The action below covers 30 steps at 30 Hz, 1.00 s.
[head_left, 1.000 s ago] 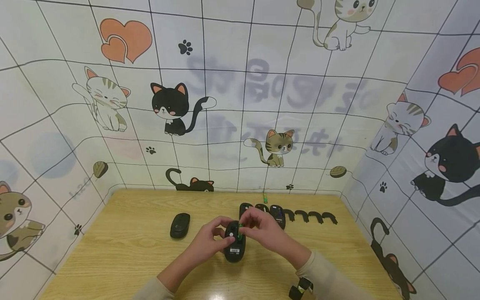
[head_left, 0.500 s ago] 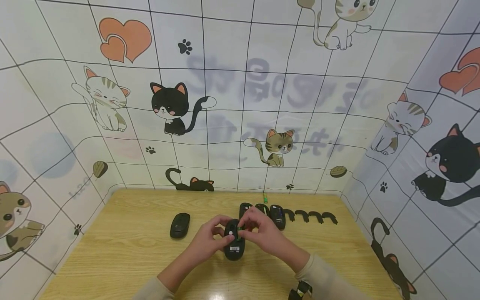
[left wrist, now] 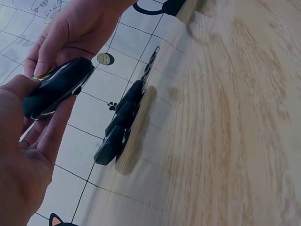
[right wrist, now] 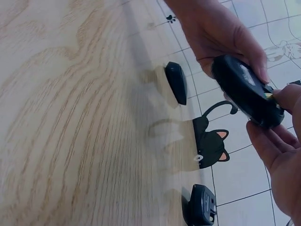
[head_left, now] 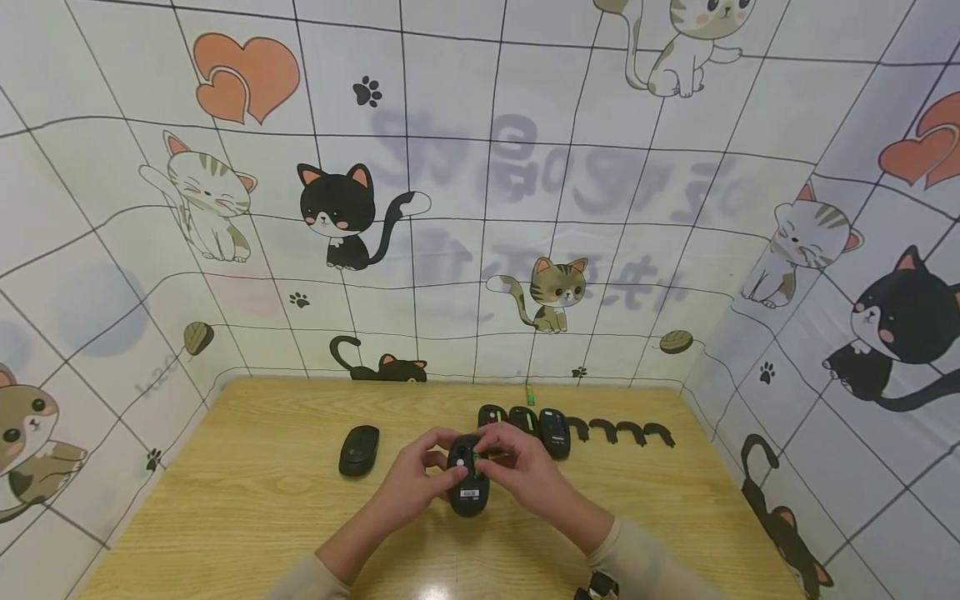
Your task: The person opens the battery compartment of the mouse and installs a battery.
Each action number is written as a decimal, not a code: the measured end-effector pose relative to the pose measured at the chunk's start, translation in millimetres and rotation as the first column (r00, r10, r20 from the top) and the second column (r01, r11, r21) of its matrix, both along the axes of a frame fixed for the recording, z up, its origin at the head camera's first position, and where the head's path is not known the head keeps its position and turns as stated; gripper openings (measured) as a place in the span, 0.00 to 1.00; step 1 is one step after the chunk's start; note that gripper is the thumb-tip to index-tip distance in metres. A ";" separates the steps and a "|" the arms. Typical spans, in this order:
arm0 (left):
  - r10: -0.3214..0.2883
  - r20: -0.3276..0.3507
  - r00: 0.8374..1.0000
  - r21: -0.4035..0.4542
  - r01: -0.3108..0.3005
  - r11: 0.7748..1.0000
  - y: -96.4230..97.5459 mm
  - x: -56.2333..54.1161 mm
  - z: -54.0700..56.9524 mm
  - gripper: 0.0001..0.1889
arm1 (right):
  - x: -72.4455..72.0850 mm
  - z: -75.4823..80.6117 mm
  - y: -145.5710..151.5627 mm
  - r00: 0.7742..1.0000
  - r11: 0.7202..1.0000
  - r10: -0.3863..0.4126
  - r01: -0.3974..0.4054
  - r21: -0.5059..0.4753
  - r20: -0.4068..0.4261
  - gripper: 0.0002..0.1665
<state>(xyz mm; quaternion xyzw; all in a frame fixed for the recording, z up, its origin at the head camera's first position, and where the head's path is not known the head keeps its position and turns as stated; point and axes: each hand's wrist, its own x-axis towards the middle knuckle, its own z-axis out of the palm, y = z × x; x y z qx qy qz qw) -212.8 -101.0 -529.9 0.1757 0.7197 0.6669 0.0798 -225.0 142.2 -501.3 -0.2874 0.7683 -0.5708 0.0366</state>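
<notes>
In the head view my left hand (head_left: 416, 477) holds a black computer mouse (head_left: 469, 500) with its underside up, thumb across the labelled face. A green battery (head_left: 477, 468) shows at the open battery slot. My right hand (head_left: 525, 467) pinches this battery with thumb and index finger at the slot's right side. The right wrist view shows the mouse (right wrist: 240, 87) raised off the table, with the right thumb at the battery's yellow-green end (right wrist: 268, 95) and other fingers under the shell. In the left wrist view the mouse (left wrist: 59, 89) lies between both hands, the battery mostly hidden.
Another black mouse (head_left: 359, 451) lies on the wooden table (head_left: 247, 483) to the left. Behind my right hand are three mice, one of them the rightmost mouse (head_left: 555, 433), then several curved black covers (head_left: 602, 431). A loose green battery (head_left: 530, 395) lies near the back wall.
The battery sits lower at the slot, as the right thumb and fingers have moved down against the mouse. Both hands and the mouse have shifted slightly up in the head view.
</notes>
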 end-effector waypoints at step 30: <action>0.007 -0.002 1.000 0.006 -0.007 1.000 6.0 -0.8 1.8 0.23 | 7.3 3.6 -5.7 0.988 0.995 -0.075 0.083 -0.051 0.134 0.21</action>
